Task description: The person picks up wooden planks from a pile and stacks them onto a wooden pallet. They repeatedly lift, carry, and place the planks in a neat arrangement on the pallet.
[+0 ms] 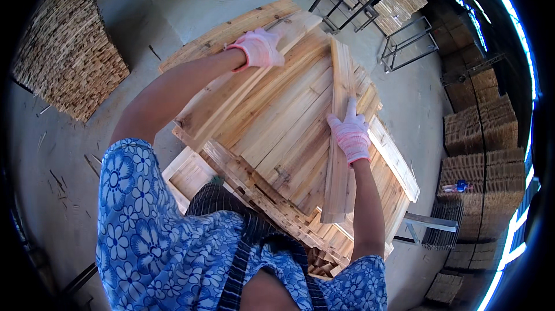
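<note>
Pressing left hand (261, 46) on boards (272, 120); right hand (350, 133) holding plank (338, 186).

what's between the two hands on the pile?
Head view: between the left hand and the right hand there are only bare wooden slats of the stack, lying side by side; nothing else rests there.

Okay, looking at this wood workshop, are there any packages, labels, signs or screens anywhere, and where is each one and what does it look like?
Signs, screens, labels: none show.
Possible package: a small blue and red object on top of a stack of thin wooden sheets at the right; too small to tell what it is.
Everything else is bare wood and grey metal racks.
</note>
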The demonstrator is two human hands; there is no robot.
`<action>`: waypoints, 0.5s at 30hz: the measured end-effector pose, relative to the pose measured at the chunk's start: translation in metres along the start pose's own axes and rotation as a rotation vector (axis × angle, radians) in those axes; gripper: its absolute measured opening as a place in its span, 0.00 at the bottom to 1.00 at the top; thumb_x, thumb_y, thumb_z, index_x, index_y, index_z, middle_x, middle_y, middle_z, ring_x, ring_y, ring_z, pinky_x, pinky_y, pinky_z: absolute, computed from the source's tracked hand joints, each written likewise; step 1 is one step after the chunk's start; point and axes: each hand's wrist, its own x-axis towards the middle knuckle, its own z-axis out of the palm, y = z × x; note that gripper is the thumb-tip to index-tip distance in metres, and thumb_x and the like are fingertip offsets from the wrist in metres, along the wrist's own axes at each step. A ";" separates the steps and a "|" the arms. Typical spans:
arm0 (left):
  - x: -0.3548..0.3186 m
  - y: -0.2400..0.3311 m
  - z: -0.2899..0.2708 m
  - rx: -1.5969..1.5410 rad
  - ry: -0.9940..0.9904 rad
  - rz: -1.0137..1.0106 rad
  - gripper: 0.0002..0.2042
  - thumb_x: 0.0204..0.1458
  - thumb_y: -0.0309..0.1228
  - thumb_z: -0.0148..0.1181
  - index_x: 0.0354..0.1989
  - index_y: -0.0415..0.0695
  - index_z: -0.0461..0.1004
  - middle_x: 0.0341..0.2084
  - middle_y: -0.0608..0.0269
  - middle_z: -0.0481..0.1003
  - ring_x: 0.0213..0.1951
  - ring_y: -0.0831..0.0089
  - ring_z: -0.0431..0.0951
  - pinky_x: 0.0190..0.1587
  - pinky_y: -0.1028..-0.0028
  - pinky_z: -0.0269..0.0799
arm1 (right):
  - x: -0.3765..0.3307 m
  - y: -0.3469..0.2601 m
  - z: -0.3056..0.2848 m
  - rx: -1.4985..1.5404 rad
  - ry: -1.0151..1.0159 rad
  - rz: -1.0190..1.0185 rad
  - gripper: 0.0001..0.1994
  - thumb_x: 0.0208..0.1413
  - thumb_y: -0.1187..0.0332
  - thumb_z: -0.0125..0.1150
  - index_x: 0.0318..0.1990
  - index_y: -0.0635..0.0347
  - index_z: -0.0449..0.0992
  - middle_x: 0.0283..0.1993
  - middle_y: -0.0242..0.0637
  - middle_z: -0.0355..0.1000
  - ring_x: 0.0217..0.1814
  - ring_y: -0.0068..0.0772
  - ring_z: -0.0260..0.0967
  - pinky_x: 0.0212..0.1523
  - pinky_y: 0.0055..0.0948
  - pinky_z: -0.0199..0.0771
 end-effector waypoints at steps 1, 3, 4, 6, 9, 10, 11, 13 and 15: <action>-0.001 -0.010 -0.014 -0.132 -0.011 -0.013 0.45 0.45 0.51 0.69 0.73 0.48 0.61 0.63 0.40 0.69 0.64 0.48 0.71 0.64 0.60 0.69 | -0.010 0.000 -0.005 0.022 -0.009 -0.004 0.48 0.56 0.37 0.60 0.78 0.47 0.48 0.65 0.64 0.64 0.69 0.68 0.62 0.65 0.56 0.67; 0.002 -0.054 -0.024 -0.449 0.230 0.190 0.45 0.45 0.53 0.71 0.73 0.48 0.62 0.61 0.46 0.73 0.61 0.54 0.74 0.62 0.62 0.70 | -0.016 -0.002 0.002 0.008 0.026 -0.023 0.49 0.56 0.37 0.60 0.79 0.47 0.47 0.65 0.64 0.64 0.68 0.67 0.64 0.64 0.56 0.68; -0.024 -0.051 -0.031 -0.628 0.299 0.224 0.45 0.48 0.53 0.70 0.72 0.45 0.62 0.62 0.48 0.72 0.59 0.58 0.75 0.60 0.64 0.71 | -0.016 -0.001 0.001 -0.012 0.031 -0.009 0.50 0.55 0.37 0.61 0.79 0.47 0.46 0.65 0.65 0.64 0.67 0.67 0.65 0.64 0.55 0.68; -0.111 -0.045 -0.052 -0.970 0.427 0.188 0.43 0.52 0.55 0.68 0.71 0.40 0.63 0.60 0.51 0.72 0.54 0.63 0.77 0.55 0.67 0.74 | -0.022 0.001 -0.002 -0.043 0.008 -0.005 0.51 0.54 0.38 0.63 0.79 0.47 0.45 0.64 0.66 0.64 0.66 0.67 0.66 0.65 0.55 0.68; -0.191 -0.082 -0.058 -1.485 0.514 0.270 0.37 0.55 0.49 0.68 0.69 0.44 0.63 0.49 0.58 0.74 0.43 0.72 0.77 0.41 0.71 0.79 | -0.006 0.027 0.005 0.051 0.045 -0.147 0.53 0.51 0.42 0.68 0.79 0.48 0.46 0.63 0.66 0.65 0.66 0.65 0.67 0.65 0.52 0.68; -0.218 -0.107 -0.050 -1.514 0.544 0.207 0.40 0.53 0.56 0.68 0.64 0.36 0.68 0.51 0.50 0.75 0.48 0.67 0.79 0.48 0.69 0.80 | -0.001 0.031 0.004 0.062 0.036 -0.213 0.52 0.50 0.44 0.70 0.79 0.48 0.47 0.62 0.66 0.66 0.66 0.65 0.67 0.65 0.50 0.68; -0.240 -0.128 -0.037 -1.517 0.568 0.147 0.38 0.52 0.56 0.70 0.61 0.36 0.69 0.48 0.50 0.76 0.46 0.65 0.80 0.47 0.64 0.81 | 0.005 0.037 -0.001 0.074 0.037 -0.269 0.52 0.49 0.46 0.72 0.79 0.48 0.49 0.62 0.66 0.66 0.65 0.64 0.67 0.65 0.49 0.68; -0.272 -0.165 0.008 -1.563 0.626 0.029 0.37 0.50 0.55 0.72 0.56 0.35 0.69 0.43 0.51 0.76 0.45 0.61 0.80 0.47 0.56 0.83 | 0.016 0.047 -0.015 0.153 0.055 -0.371 0.49 0.49 0.54 0.74 0.78 0.45 0.53 0.61 0.63 0.67 0.64 0.61 0.68 0.64 0.46 0.69; -0.301 -0.177 0.069 -1.663 0.711 -0.102 0.32 0.50 0.53 0.73 0.52 0.38 0.71 0.40 0.53 0.76 0.43 0.60 0.81 0.46 0.56 0.83 | 0.017 0.025 -0.036 0.114 0.034 -0.507 0.48 0.50 0.56 0.73 0.78 0.43 0.53 0.61 0.61 0.66 0.64 0.60 0.67 0.64 0.45 0.70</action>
